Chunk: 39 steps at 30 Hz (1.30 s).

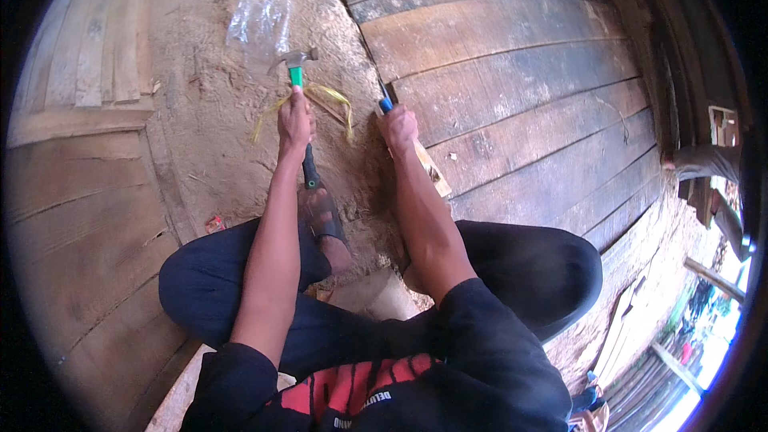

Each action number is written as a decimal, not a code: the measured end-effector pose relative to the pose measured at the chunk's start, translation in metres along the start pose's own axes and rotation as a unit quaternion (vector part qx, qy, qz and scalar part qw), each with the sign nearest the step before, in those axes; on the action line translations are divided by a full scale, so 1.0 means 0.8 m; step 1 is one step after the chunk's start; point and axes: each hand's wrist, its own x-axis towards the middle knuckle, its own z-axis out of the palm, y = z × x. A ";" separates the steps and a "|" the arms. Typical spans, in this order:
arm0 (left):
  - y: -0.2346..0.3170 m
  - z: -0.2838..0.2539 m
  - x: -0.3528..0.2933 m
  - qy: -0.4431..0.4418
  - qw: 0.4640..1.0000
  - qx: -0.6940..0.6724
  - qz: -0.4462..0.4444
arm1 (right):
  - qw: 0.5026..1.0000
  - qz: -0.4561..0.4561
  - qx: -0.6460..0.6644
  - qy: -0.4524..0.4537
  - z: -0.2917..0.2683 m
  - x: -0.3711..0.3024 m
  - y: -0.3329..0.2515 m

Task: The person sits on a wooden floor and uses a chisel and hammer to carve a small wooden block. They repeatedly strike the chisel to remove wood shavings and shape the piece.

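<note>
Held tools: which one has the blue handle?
The slim tool in the right hand: blue handle, thin metal shaft. The hammer in the left hand differs, its handle being green and black.

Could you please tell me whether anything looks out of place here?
Yes, possibly: a crumpled clear plastic sheet lies on the dirt ground beyond the hammer in the left hand, and a small red scrap lies near the left knee. Both look like stray litter.
</note>
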 end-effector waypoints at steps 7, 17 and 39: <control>0.002 0.035 0.011 -0.025 0.999 -0.044 0.008 | 0.997 -0.022 -0.024 0.076 0.014 0.038 0.009; 0.006 0.022 -0.045 -0.062 0.998 0.023 0.005 | 0.980 -0.117 0.058 0.148 0.014 -0.019 0.018; -0.023 -0.002 -0.174 -0.089 0.991 0.097 0.003 | 0.850 -0.172 0.350 0.355 -0.045 -0.212 0.104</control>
